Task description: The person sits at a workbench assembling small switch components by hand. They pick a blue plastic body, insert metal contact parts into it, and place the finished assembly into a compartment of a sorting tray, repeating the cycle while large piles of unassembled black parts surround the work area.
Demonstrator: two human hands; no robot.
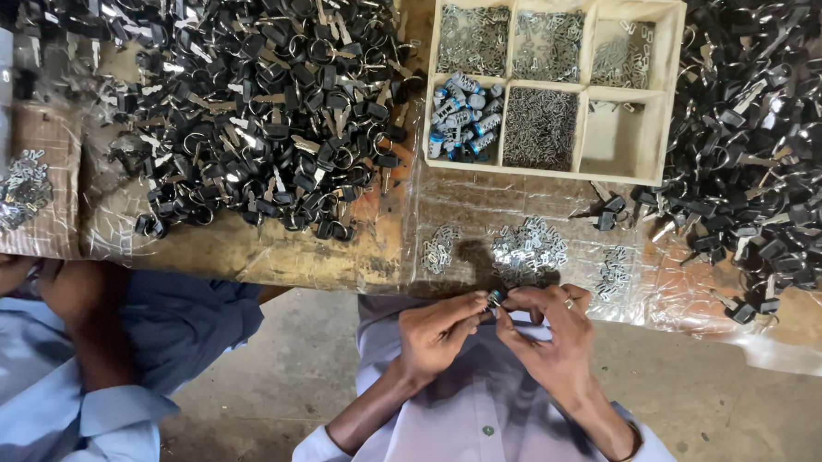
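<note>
Fingertips of both hands meet on one small lock cylinder (495, 297), a dark piece with a blue end, held just above the near edge of the table (244, 251). The left hand (436, 334) pinches it from one side with thumb and forefinger closed on it; the right hand (554, 334), with a ring on one finger, closes over it from the other side. Whether a second tiny part sits between the fingers cannot be told.

The main risk, as I judge it, is a drop. The piece is small, the pinch covers little of it, and directly below the grip there is a lap and floor (753, 431), not table. A slip would send it down and out of reach.

Just beyond the grip lie loose heaps of small metal plates (528, 250) on clear plastic sheet (486, 216). A knuckle brushing forward could scatter or mix them.

Farther beyond stands a wooden tray (662, 94) with compartments, one holding more blue-ended cylinders (462, 118). Piles of black-headed keys (251, 95) spread to both sides; the right-hand pile (775, 136) spills close to the sheet, so stray keys could slide among the plates.

To the left of the grip another person's arm (84, 318) in a blue sleeve rests near the table edge; a bump could jog the work.
</note>
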